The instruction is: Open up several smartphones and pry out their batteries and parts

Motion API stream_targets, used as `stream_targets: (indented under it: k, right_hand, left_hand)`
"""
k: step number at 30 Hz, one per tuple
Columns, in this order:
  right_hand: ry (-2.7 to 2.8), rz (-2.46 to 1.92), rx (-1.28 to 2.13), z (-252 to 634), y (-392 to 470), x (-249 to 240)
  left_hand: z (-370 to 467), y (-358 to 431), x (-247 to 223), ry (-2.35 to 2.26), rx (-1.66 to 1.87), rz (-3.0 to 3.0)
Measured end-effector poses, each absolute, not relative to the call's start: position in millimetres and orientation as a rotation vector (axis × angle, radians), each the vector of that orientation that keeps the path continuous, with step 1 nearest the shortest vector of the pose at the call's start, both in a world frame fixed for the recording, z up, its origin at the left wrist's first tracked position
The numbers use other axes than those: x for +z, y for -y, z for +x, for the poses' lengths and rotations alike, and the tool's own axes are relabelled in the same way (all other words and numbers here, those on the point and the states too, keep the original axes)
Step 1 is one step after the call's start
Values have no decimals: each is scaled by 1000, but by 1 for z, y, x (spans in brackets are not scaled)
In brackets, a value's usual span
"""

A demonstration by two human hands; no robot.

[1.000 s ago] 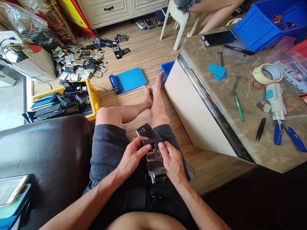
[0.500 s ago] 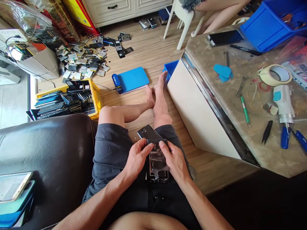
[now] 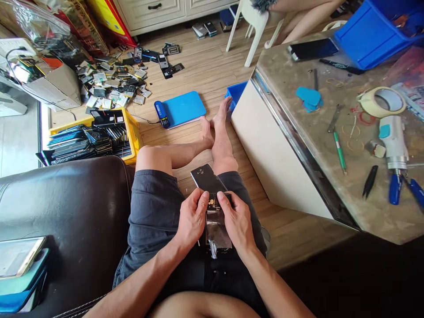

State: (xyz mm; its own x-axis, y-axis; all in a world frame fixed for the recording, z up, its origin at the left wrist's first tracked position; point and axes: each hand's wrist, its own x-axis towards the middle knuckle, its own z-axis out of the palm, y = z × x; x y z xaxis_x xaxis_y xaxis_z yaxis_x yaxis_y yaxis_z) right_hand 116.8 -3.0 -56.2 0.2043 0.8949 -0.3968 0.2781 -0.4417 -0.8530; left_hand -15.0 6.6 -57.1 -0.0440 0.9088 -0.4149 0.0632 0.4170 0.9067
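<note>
Over my lap, an opened smartphone [image 3: 218,225] lies with its inside facing up. A dark board shows at its far end, and a shiny silvery film or battery wrap covers its middle. My left hand [image 3: 194,216] is closed on the phone's left side, thumb near the far end. On the right side my right hand [image 3: 236,216] grips the same phone, its thumb pressing by the board. Beyond the fingers, a black phone back cover [image 3: 208,176] slants out between my thighs. Both hands hide the phone's side edges.
A yellow crate [image 3: 134,137] of stacked phone parts stands left, near a battery pile [image 3: 112,84]. At right, the worktable [image 3: 298,145] holds tweezers [image 3: 370,181], a tape roll [image 3: 380,100], an electric screwdriver [image 3: 394,141] and a blue bin [image 3: 364,35]. Another person's legs [image 3: 298,20] show behind it.
Both thumbs have shifted at the phone's far end, and the phone has tilted slightly. The back cover has moved a little away from me. The view has shifted slightly.
</note>
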Motion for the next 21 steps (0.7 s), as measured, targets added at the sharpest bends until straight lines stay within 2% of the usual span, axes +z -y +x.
stream_targets:
  k: [5,14,21]
  right_hand:
    - [1066,-1878,1212,112,2,-63]
    - [1095,-1802,1244,122,2,-60]
    - [1309,-1844,1098,121,1,-60]
  left_hand:
    - [-11,-6,-68,-1485,922,873]
    - [-29,-25,-53,-1276,672,773]
    - [-33,-27,-52,-1346,592,1104]
